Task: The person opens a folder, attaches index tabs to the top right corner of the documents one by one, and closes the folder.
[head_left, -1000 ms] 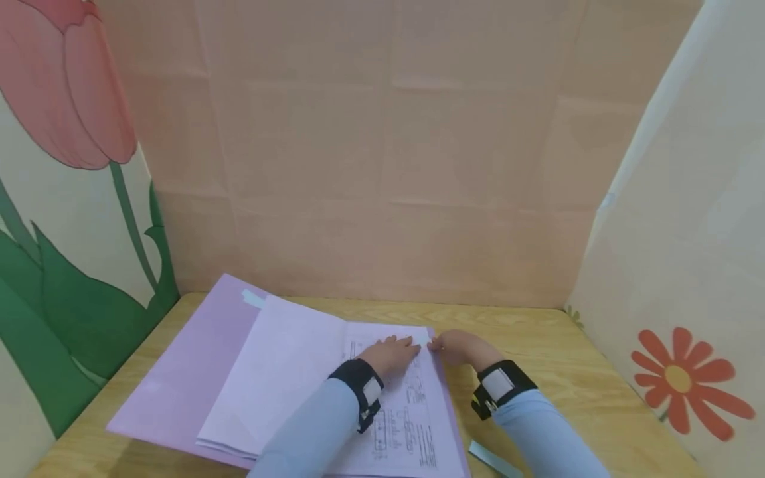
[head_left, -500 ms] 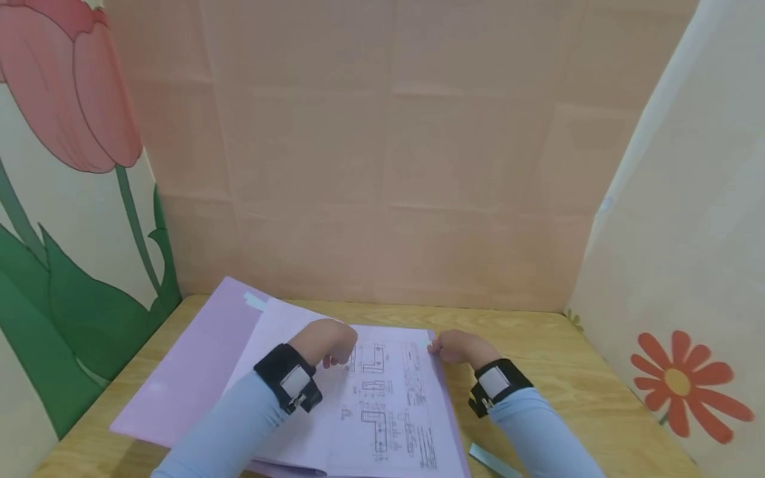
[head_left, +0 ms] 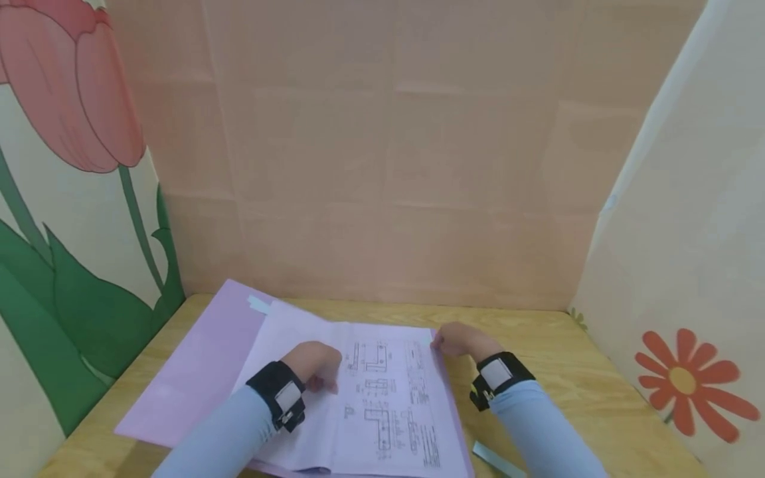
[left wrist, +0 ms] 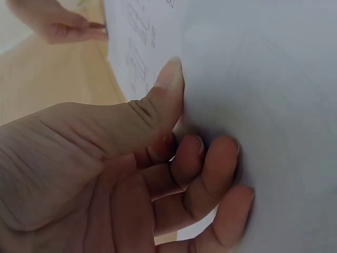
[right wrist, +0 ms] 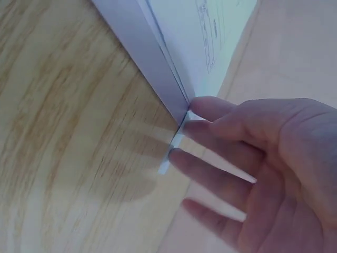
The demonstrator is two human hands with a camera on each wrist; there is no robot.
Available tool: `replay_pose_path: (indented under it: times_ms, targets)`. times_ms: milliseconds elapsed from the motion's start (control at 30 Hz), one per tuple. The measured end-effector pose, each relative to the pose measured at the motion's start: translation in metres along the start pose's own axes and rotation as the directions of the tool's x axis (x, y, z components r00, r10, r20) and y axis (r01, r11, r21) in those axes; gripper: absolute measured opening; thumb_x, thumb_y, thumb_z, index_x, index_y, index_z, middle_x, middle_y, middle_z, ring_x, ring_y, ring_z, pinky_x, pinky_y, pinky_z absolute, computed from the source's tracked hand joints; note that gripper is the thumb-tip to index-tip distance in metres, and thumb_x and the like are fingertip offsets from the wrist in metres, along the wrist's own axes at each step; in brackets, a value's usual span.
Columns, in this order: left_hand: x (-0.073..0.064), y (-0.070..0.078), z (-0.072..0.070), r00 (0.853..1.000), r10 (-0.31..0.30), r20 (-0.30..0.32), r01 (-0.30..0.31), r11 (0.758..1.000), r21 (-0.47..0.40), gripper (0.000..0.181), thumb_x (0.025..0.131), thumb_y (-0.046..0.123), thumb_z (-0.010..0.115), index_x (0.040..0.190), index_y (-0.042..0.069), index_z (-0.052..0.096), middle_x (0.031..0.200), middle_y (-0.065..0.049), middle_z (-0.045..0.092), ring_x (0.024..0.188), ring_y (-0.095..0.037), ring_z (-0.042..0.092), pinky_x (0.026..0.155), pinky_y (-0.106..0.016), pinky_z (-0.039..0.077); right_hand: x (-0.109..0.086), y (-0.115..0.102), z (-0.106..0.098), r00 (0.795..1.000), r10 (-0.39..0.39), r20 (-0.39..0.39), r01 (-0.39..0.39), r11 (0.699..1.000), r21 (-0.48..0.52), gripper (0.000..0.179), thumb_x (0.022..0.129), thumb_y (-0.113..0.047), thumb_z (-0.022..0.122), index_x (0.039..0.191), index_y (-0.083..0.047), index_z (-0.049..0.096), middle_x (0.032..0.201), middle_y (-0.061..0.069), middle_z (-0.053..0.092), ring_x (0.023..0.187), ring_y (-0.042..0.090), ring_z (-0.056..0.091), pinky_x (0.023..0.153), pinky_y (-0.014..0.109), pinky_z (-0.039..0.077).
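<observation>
A lavender folder (head_left: 185, 372) lies open with white sheets inside. The right-hand sheet (head_left: 388, 405) bears technical drawings; the turned-over sheet (head_left: 281, 425) is blank on top. My left hand (head_left: 313, 365) touches the paper at the fold. Seen from the left wrist, its thumb (left wrist: 167, 84) and curled fingers (left wrist: 218, 163) meet the blank sheet's surface. At the far right corner, my right hand (head_left: 463, 340) pinches the folder and papers between thumb and index finger. In the right wrist view a pale blue strip (right wrist: 171, 155) juts past that corner, under the fingers.
Another pale blue strip (head_left: 258, 304) sticks to the cover's upper edge. A loose blue strip (head_left: 497, 459) lies on the wooden table (head_left: 574, 398), right of the folder. A tan backdrop (head_left: 382, 166) stands behind, with painted panels on both sides.
My left hand has left the drawing page, where it lay flat, and moved left to the fold, then slightly nearer with curled fingers. The right hand has stayed at the corner.
</observation>
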State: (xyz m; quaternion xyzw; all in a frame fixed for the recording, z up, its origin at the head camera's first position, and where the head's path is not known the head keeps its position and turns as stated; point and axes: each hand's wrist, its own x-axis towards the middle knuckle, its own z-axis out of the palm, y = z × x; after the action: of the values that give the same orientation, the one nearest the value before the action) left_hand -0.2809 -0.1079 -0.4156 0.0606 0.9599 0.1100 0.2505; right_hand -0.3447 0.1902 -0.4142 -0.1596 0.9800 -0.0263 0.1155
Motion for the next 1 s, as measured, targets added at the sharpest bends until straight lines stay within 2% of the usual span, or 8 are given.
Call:
replay_pose_path:
  times_ms: [100,200,267,400,533,600,833,1000]
  targets:
    - [-0.002,0.001,-0.001,1.0,-0.004,0.007,0.004,1.0,-0.019,0.025,0.079,0.021,0.076,0.094,0.004,0.066,0.078,-0.009,0.062,0.068,-0.021,0.061,0.065,-0.031,0.051,0.006,0.007,-0.002,0.987,-0.109,-0.122,0.112,0.993,0.021,0.019,0.095,-0.007,0.055,0.107,-0.001,0.068,0.11,0.016,0.065,0.099,0.029,0.062,0.089,0.045,0.051]
    - [-0.003,0.002,-0.001,1.0,-0.011,0.012,0.012,1.0,-0.025,0.025,0.079,0.02,0.076,0.095,0.004,0.066,0.078,-0.009,0.062,0.068,-0.021,0.061,0.065,-0.031,0.051,0.005,0.008,-0.007,0.95,-0.165,-0.265,0.185,0.982,0.05,0.011,0.092,-0.004,0.062,0.102,-0.001,0.062,0.097,0.014,0.059,0.089,0.028,0.059,0.081,0.044,0.052]
    - [-0.004,0.002,0.0,1.0,-0.013,0.017,0.013,0.999,-0.029,0.025,0.079,0.02,0.076,0.095,0.003,0.066,0.078,-0.009,0.062,0.068,-0.021,0.061,0.065,-0.031,0.051,0.0,0.005,-0.011,0.946,-0.169,-0.276,0.191,0.98,0.053,0.01,0.089,-0.007,0.067,0.094,-0.004,0.059,0.089,0.01,0.057,0.08,0.024,0.057,0.073,0.039,0.051]
    - [-0.005,0.004,-0.001,1.0,-0.016,0.022,0.017,0.999,-0.034,0.025,0.08,0.02,0.076,0.096,0.003,0.066,0.079,-0.009,0.062,0.069,-0.022,0.061,0.065,-0.031,0.05,-0.02,-0.006,-0.016,0.996,-0.067,0.058,0.063,0.995,0.077,0.013,0.086,-0.011,0.071,0.079,-0.012,0.059,0.074,0.001,0.058,0.069,0.017,0.054,0.065,0.031,0.045]
    - [-0.004,0.004,-0.001,1.0,-0.021,0.022,0.022,0.999,-0.042,0.026,0.08,0.019,0.075,0.098,0.004,0.065,0.079,-0.01,0.061,0.069,-0.022,0.061,0.065,-0.031,0.05,-0.04,-0.013,-0.011,0.929,0.088,0.36,-0.109,0.993,0.039,0.013,0.084,-0.012,0.072,0.074,-0.013,0.064,0.071,0.001,0.06,0.067,0.015,0.054,0.066,0.03,0.043]
    - [-0.003,0.004,-0.001,0.999,-0.021,0.024,0.022,0.999,-0.041,0.026,0.08,0.019,0.075,0.098,0.004,0.065,0.08,-0.01,0.061,0.07,-0.022,0.061,0.066,-0.032,0.05,-0.044,-0.014,-0.006,0.917,0.101,0.387,-0.12,0.992,0.025,0.013,0.083,-0.01,0.073,0.072,-0.012,0.065,0.068,0.001,0.059,0.063,0.015,0.052,0.061,0.028,0.04]
    - [-0.007,0.002,-0.001,0.999,-0.04,0.016,0.04,0.999,-0.029,0.028,0.081,0.019,0.074,0.101,0.003,0.065,0.08,-0.01,0.061,0.07,-0.022,0.059,0.066,-0.031,0.05,-0.044,-0.017,0.008,0.949,0.065,0.309,-0.07,0.998,0.005,0.02,0.076,-0.006,0.078,0.063,-0.012,0.065,0.058,-0.003,0.054,0.052,0.011,0.044,0.05,0.022,0.029]
    - [-0.012,-0.004,-0.004,0.999,-0.048,-0.017,0.048,0.999,0.0,0.036,0.082,0.024,0.074,0.11,0.003,0.065,0.077,-0.008,0.058,0.063,-0.019,0.055,0.061,-0.028,0.047,-0.041,-0.021,0.005,0.948,0.082,0.306,-0.088,0.996,0.007,0.02,0.076,-0.004,0.078,0.063,-0.011,0.064,0.058,-0.002,0.055,0.052,0.012,0.046,0.05,0.022,0.03]
